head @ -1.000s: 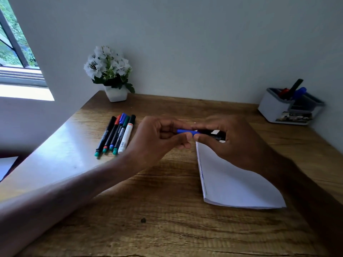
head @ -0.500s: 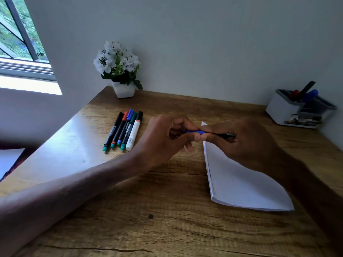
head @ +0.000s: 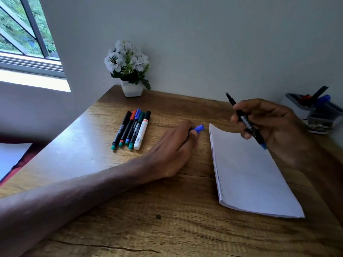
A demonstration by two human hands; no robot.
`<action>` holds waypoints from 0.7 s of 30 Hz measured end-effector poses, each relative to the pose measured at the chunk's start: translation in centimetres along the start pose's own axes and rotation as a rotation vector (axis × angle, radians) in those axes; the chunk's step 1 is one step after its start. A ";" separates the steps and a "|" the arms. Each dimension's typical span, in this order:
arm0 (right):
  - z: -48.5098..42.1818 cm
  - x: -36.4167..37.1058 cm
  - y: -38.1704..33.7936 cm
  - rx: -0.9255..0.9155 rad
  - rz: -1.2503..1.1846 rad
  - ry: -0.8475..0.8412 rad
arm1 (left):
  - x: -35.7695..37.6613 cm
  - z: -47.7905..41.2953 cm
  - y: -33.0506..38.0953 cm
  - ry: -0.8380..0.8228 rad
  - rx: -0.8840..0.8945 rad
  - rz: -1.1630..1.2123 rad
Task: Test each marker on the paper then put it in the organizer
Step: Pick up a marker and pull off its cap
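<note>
Marker uncapped, black-bodied with a blue end plug, sits in our right hand at the right of centre in the frame, the fingers closed around its middle. Its long axis runs on a diagonal — bare tip up and toward the upper left, plug down and toward the lower right — so the writing end points away from the paper, which lies flat just below and in front of that hand. That is the relation our next move turns on, as we judge it: the tip has to swing over and down before it can touch the sheet, while the hand itself need hardly travel, since it hovers over the sheet's upper edge.

Our left hand rests on the wooden table at centre frame, curled shut on the blue cap, which pokes out past the fingertips just beside the paper's upper left corner without, as far as we can tell, touching it.

Further left, five capped markers lie side by side, nearly parallel, waiting their turn. The left hand is the nearer one to them. The organizer stands at the far right edge of the frame, behind the right hand, already holding a few pens — so the right hand is much the closer for the drop-off. A white flower pot sits at the table's back edge, upper centre
</note>
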State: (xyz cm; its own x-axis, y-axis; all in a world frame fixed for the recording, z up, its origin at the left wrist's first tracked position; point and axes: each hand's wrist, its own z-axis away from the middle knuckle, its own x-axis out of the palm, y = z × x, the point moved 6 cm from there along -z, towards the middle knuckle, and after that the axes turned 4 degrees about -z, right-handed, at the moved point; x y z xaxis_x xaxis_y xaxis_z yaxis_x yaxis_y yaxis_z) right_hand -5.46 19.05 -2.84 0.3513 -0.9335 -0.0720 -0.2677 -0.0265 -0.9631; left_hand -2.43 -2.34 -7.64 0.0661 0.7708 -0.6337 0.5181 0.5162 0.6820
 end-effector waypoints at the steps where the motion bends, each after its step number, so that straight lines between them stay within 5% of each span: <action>1: 0.0 0.2 0.3 0.027 -0.042 -0.023 | 0.0 0.1 0.3 -0.004 0.000 0.025; 21: 0.4 2.6 3.4 -0.029 0.549 0.031 | 1.8 0.0 -0.5 -0.189 -0.040 -0.134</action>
State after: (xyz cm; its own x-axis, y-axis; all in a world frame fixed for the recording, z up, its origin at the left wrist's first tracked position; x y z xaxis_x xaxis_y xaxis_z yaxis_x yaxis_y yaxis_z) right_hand -5.13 16.64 -6.40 0.1267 -0.8227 -0.5542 -0.4294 0.4582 -0.7783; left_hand -2.59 -1.23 -9.13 0.1597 0.6127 -0.7740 0.4986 0.6267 0.5989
